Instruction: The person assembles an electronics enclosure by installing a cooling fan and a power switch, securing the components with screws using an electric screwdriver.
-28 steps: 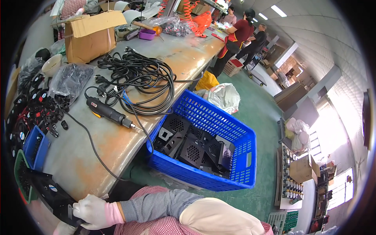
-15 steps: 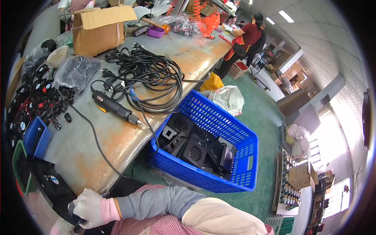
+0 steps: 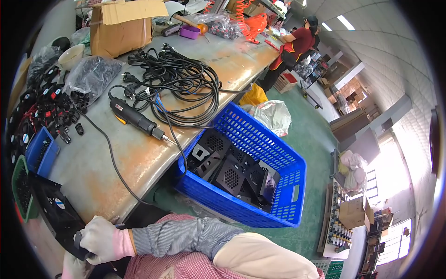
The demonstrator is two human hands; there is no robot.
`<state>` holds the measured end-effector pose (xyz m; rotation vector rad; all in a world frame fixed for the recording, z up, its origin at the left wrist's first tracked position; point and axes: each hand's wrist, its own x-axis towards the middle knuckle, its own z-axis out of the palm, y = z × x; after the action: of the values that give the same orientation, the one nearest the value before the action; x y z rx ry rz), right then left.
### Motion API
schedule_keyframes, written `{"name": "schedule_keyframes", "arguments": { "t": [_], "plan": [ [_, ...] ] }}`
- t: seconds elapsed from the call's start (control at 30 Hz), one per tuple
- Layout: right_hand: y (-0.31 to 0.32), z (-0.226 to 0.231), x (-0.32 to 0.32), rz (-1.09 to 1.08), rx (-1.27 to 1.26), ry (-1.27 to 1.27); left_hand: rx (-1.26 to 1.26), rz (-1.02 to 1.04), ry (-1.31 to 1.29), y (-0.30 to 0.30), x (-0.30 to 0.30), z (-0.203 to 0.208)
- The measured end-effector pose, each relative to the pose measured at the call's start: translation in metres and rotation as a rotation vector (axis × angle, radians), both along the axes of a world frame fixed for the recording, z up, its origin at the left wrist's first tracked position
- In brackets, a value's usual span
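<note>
At the lower left, my right hand [image 3: 103, 240], in a white glove with a pink cuff, is closed around a dark strip-like part [image 3: 80, 249]. My left hand [image 3: 74, 267], also gloved, is low beside it, cut by the dark rim; its fingers are mostly hidden. Just beyond my right hand, a black metal panel [image 3: 51, 195] with a round blue-and-white label stands tilted at the table edge. Whether the strip belongs to this panel cannot be seen. A black corded power screwdriver [image 3: 134, 117] lies on the worktable [image 3: 100, 186].
Coiled black power cables [image 3: 186, 93] lie behind the screwdriver. A blue crate [image 3: 297, 186] of black perforated panels stands right of the table. Small fans [image 3: 32, 107], a blue bin [image 3: 42, 151] and a green bin [image 3: 21, 186] line the left. A cardboard box [image 3: 121, 32] and a co-worker [image 3: 299, 42] are farther off.
My right hand and the dark strip have shifted slightly left and up. More of my left hand shows below. The whole view has tilted a little.
</note>
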<state>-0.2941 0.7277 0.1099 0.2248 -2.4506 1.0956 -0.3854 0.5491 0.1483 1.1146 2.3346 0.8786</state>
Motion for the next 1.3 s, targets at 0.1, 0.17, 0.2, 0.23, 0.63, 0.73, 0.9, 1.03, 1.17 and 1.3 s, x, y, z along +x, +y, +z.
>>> {"name": "schedule_keyframes", "arguments": {
  "t": [0.1, 0.17, 0.2, 0.23, 0.63, 0.73, 0.9, 1.03, 1.17, 1.3],
  "plan": [
    [0.001, -0.002, -0.002, -0.009, 0.010, 0.008, 0.011, -0.008, 0.078, 0.008, 0.003, -0.002],
    [0.001, -0.003, -0.001, -0.025, 0.002, 0.003, 0.010, -0.019, 0.111, 0.013, 0.008, -0.008],
    [0.002, -0.005, -0.003, -0.033, -0.008, 0.017, 0.010, -0.027, 0.126, 0.017, 0.010, -0.011],
    [0.004, -0.008, -0.005, -0.043, -0.017, 0.030, 0.010, -0.036, 0.141, 0.022, 0.011, -0.014],
    [0.010, -0.003, -0.002, 0.025, 0.033, 0.002, -0.344, -0.219, -0.824, 0.051, -0.038, 0.054],
    [0.012, -0.005, -0.003, 0.061, 0.007, 0.018, -0.259, -0.215, -0.787, 0.057, -0.047, 0.043],
    [0.015, -0.003, -0.006, 0.116, -0.033, 0.009, -0.147, -0.216, -0.770, 0.073, -0.060, 0.010],
    [0.009, -0.008, -0.011, 0.110, -0.039, 0.034, -0.079, -0.218, -0.757, 0.082, -0.060, -0.017],
    [0.001, -0.012, -0.015, 0.098, -0.040, 0.057, -0.017, -0.165, -0.710, 0.075, -0.046, -0.034],
    [0.006, -0.012, -0.012, 0.055, -0.071, 0.146, -0.008, 0.034, -0.590, 0.020, -0.014, -0.021]
  ]
}}
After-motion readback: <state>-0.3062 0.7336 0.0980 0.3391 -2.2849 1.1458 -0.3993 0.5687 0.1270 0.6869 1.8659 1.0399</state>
